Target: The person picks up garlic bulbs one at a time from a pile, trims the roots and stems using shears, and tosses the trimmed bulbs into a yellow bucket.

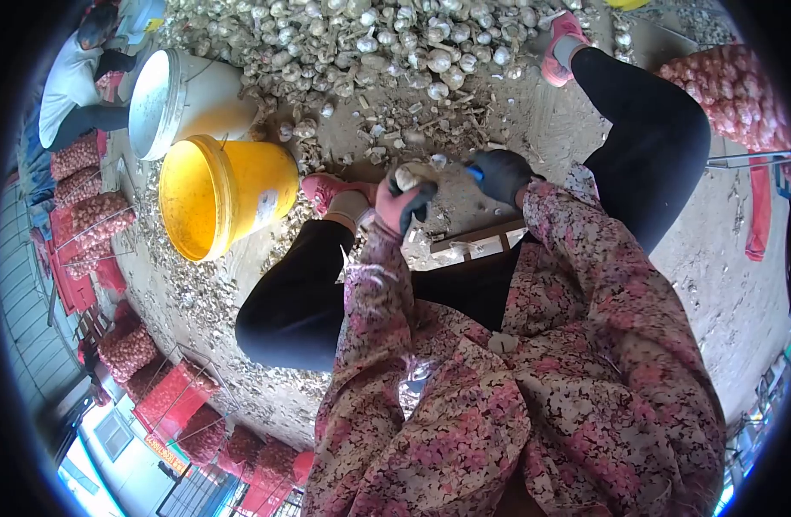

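My left hand [397, 205], in a pink and dark grey glove, is closed around a pale garlic bulb [414, 177]. A short way to the right is my right hand [502, 177] in a dark glove. Its fingers are curled round a small blue object [474, 172]; only a bit of blue shows, and the rest is hidden by the glove. The two hands are apart, above the ground between my legs. Beyond them lies a large heap of garlic bulbs [387, 43].
A yellow bucket [262, 185] lies tipped on its side at left, beside a white bucket [210, 99]. Filled red net sacks [722, 90] stand at right and along the left. Another person [72, 82] is at upper left. Garlic scraps litter the ground.
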